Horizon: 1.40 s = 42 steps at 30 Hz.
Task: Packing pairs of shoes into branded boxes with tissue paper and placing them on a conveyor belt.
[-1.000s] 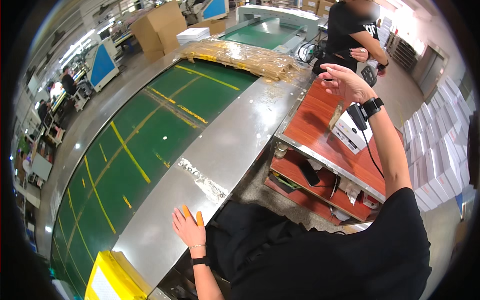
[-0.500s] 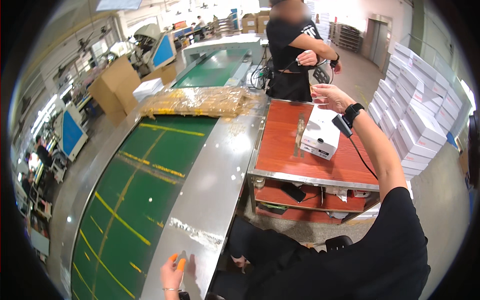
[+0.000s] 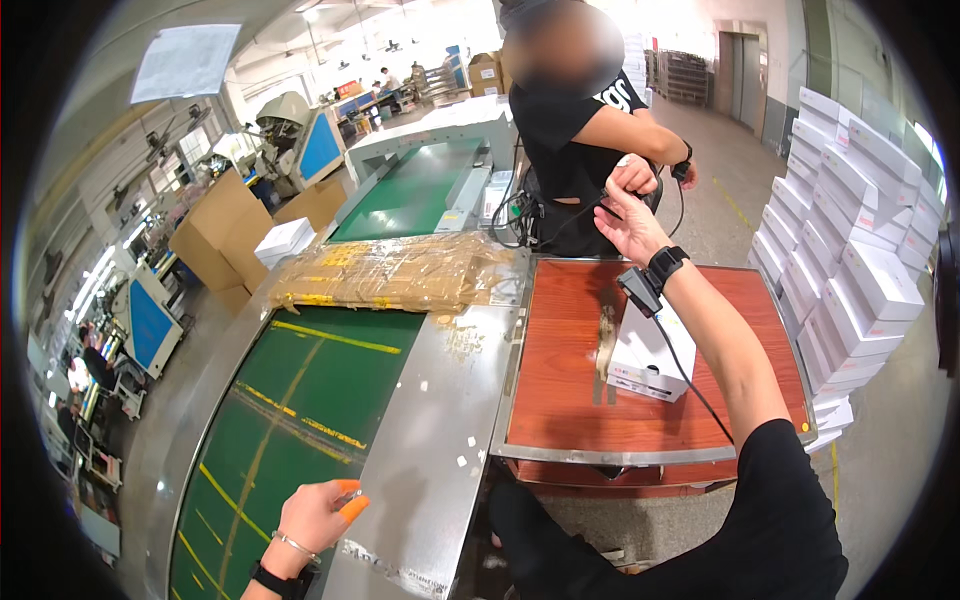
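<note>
My right hand (image 3: 628,222) is stretched out over the far edge of a red-brown table (image 3: 560,400), fingers spread, touching or just short of a co-worker's hand (image 3: 634,174). It holds nothing that I can see. On that wrist are a black watch (image 3: 667,263) and a small black device (image 3: 640,290) with a thin cable running down my forearm. A white box (image 3: 648,352) lies on the table under my arm. My left hand (image 3: 315,515), with orange fingertip covers, rests empty on the metal edge (image 3: 430,440) of a green conveyor belt (image 3: 300,400).
The co-worker in a black shirt (image 3: 570,130) stands across the table. A taped brown bundle (image 3: 390,275) lies across the belt's far end. Stacked white boxes (image 3: 860,250) rise at the right. Cardboard cartons (image 3: 215,235) and machines stand at the left.
My right hand has reached farther forward, up to the co-worker's hands. My left hand stays on the conveyor's metal edge. The view has swung toward the co-worker.
</note>
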{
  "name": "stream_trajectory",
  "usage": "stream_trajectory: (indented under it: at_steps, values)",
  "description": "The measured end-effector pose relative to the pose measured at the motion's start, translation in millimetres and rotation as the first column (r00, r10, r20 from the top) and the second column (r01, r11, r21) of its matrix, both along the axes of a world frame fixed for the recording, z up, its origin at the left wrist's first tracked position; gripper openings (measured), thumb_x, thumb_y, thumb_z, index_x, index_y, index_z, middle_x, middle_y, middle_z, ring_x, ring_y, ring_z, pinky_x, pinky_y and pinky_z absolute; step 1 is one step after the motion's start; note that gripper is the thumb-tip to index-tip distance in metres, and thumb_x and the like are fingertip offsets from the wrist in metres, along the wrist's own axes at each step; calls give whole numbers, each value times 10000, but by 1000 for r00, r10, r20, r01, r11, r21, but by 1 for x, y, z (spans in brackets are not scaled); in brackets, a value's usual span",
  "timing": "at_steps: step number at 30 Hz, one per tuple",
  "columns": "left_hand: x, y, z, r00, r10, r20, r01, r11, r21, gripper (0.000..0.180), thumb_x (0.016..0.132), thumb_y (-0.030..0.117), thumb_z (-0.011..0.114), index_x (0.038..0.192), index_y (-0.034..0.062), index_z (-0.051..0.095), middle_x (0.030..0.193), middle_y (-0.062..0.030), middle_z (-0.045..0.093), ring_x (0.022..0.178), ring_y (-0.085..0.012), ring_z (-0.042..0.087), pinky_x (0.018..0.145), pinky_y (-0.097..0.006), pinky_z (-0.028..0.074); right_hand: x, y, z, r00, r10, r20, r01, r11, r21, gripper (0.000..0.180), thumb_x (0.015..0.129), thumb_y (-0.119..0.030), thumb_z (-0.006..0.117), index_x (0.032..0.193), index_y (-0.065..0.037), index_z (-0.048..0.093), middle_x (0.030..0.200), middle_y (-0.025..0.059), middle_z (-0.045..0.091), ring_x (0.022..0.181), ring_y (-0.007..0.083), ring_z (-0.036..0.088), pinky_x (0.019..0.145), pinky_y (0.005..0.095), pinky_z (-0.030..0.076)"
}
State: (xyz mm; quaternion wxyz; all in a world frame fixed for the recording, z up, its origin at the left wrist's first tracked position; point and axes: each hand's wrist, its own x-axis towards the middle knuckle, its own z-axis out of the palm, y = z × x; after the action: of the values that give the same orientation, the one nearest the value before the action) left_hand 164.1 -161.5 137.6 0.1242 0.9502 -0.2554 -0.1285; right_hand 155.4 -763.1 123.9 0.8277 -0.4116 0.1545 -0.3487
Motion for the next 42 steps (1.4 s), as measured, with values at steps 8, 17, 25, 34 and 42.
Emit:
stream_trajectory:
  at_steps: [8, 17, 25, 34, 42]
  values:
    - [70, -202, -15, 900, -435, -34, 395, 847, -356, 422, 912, 378, 678, 1169, 43, 690, 887, -153, 722, 808, -275, 705, 717, -347, 541, -1, -4, -26, 984, 179, 6, -179, 983, 27, 314, 942, -386, 695, 1118, -137, 624, 1129, 22, 640, 1032, 166, 602, 826, 296, 485]
    - [75, -418, -38, 575, -513, -637, -456, 445, -770, 291, 1003, 209, 587, 1262, 80, 551, 1025, -39, 658, 850, -147, 660, 701, -285, 537, 25, 53, -13, 896, 436, -89, -437, 899, 4, 307, 986, -356, 614, 1234, -174, 620, 1008, 25, 679, 819, 135, 637, 741, 267, 503]
    - [81, -462, -60, 508, -695, -508, -669, 53, -741, 171, 1017, 112, 521, 1179, 63, 548, 1052, -50, 648, 890, -137, 639, 764, -292, 548, 23, 44, -10, 899, 419, -126, -425, 905, -29, 360, 1012, -359, 553, 1308, -158, 592, 983, 3, 629, 744, 78, 509, 712, 235, 426]
    - [106, -463, -68, 419, -781, -462, -739, 2, -674, 180, 1007, 124, 572, 1163, 35, 561, 1020, -61, 644, 890, -150, 629, 793, -286, 529, 0, 24, 1, 889, 92, -448, -233, 934, -272, 290, 970, -333, 646, 1146, -115, 719, 955, -8, 678, 822, 77, 570, 743, 262, 449]
    - [147, -480, -56, 624, -625, -468, -470, 178, -864, 180, 1018, 141, 569, 1146, 14, 561, 1008, -88, 663, 842, -139, 652, 730, -262, 559, 47, -16, 36, 954, -286, -91, -53, 138, -989, 215, 832, -117, 689, 1036, -59, 727, 990, 98, 690, 955, 293, 614, 838, 392, 503]
